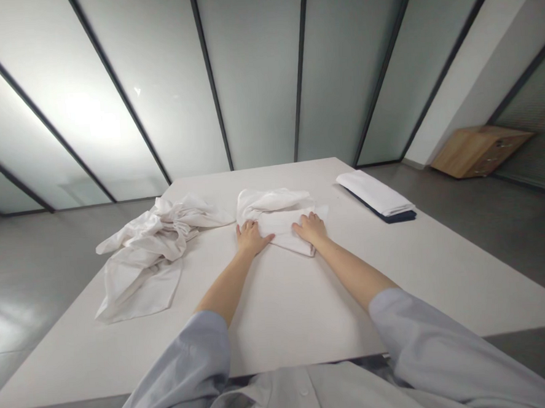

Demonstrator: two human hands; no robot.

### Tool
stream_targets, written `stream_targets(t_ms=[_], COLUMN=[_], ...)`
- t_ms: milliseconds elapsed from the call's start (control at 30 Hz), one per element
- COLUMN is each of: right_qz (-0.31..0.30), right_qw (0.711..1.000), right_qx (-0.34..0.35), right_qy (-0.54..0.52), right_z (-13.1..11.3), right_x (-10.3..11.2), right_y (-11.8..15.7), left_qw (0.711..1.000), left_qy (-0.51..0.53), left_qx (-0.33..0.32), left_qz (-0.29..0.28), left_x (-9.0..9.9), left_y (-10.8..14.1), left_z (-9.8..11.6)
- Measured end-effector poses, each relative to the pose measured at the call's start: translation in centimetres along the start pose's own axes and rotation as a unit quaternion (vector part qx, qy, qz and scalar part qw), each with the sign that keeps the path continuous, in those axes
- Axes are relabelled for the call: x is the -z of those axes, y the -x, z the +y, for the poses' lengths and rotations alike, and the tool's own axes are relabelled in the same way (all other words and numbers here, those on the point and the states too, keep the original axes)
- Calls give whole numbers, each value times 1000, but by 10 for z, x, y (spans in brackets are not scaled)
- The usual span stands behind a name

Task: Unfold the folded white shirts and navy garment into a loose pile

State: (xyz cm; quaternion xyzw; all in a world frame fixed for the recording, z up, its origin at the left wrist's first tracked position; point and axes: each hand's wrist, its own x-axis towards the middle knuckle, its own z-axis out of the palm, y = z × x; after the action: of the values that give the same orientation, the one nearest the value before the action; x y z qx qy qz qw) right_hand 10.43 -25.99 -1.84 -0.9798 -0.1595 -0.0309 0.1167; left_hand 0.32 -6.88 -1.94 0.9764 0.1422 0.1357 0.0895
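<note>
A white cloth (276,201), partly folded and rumpled along its far side, lies in the middle of the table. My left hand (253,237) rests on its near left part, fingers spread and the thumb stretched to the right. On the near right part lies my right hand (311,227), its fingers over the cloth and its thumb pointing left. Both palms face down, and a flat folded strip shows between them. One corner of the cloth sticks out toward me below the right hand. Whether it is a garment I cannot tell.
A loose heap of white cloth (163,232) lies on the left of the white table (280,326), partly over its edge. At the right, a neatly folded white cloth (376,191) sits on a folded navy one (401,217). A wooden cabinet (472,150) stands beyond.
</note>
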Motion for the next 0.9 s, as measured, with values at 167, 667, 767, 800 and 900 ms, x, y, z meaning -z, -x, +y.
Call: stream_targets(t_ms=[167, 667, 767, 800, 900], right_qz=[60, -28, 20, 57, 208], right_qw=[996, 945, 960, 964, 952], right_qx=[-29, -139, -126, -121, -85], right_qy=[-66, -295, -248, -230, -209], right_z=[11, 28, 26, 22, 1], right_x=[-4, 24, 44, 54, 86], right_y=[-7, -66, -70, -72, -73], left_qw=[997, 996, 997, 997, 992], left_qy=[32, 67, 72, 75, 116], left_qx=[57, -7, 1, 9, 26], left_qz=[30, -56, -19, -3, 51], left_x=[-7, -7, -6, -6, -5], left_y=[-5, -13, -9, -8, -6], left_z=[-8, -21, -19, -18, -16])
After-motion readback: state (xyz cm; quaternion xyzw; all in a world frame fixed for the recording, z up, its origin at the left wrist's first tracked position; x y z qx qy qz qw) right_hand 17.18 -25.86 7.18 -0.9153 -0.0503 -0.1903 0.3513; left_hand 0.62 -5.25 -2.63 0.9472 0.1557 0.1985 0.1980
